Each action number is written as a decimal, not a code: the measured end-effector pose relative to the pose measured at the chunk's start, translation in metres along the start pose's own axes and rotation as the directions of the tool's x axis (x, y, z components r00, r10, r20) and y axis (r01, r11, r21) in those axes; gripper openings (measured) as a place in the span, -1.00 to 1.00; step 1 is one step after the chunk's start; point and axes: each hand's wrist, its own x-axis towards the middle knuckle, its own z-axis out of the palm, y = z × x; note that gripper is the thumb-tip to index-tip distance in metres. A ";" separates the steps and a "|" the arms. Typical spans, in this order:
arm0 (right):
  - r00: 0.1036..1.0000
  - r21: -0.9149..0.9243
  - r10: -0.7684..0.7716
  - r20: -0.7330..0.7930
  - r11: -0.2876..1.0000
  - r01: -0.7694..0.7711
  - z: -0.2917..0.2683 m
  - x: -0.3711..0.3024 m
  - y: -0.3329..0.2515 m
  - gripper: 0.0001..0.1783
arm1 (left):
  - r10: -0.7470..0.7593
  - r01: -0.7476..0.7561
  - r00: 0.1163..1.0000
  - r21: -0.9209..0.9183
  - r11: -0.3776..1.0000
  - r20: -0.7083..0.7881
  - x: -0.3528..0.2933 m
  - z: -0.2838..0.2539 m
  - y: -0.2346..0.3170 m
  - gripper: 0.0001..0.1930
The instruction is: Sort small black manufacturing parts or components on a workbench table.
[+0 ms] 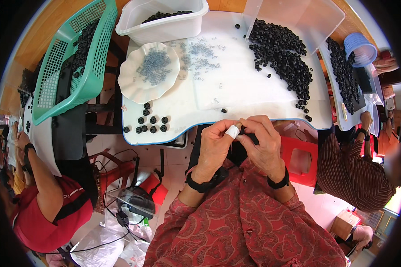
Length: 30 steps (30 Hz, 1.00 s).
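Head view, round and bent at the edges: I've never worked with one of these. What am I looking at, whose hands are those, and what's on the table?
There is no machine here. A camera worn on a person's head looks down through a very wide lens, so straight edges curve.

The two hands coming up from the bottom are the wearer's own: left hand, with a white bandage on one finger, and right hand. They meet just off the edge of the white table, pinching something too small to make out.

On the table lie a heap of small black rings, a few black rings set in rows, a white scalloped plate of tiny clear pieces, and a white tub. A green basket sits to the left. Other people work at either side.
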 end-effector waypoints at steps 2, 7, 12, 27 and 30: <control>0.997 0.052 0.083 -0.009 0.995 -0.082 -0.001 0.001 -0.004 -0.57 | -0.014 0.013 1.000 -0.047 0.999 -0.016 0.000 0.002 0.000 -0.85; 0.999 0.033 0.035 0.031 0.999 -0.036 -0.004 0.002 0.001 -0.55 | -0.013 0.011 0.999 -0.060 0.998 -0.033 -0.002 0.007 0.002 -0.85; 0.998 -0.013 -0.018 0.067 1.000 0.019 -0.004 0.000 0.008 -0.56 | -0.030 0.019 0.997 -0.151 0.988 -0.072 -0.004 0.010 -0.006 -0.85; 0.999 0.007 -0.045 0.018 0.999 0.045 -0.009 0.003 0.009 -0.59 | -0.025 0.008 0.997 -0.209 0.978 -0.077 -0.007 0.007 -0.003 -0.84; 0.998 0.003 -0.060 0.023 0.998 0.060 -0.010 0.002 0.009 -0.59 | -0.005 -0.006 0.998 -0.179 0.984 -0.066 -0.005 0.005 -0.003 -0.82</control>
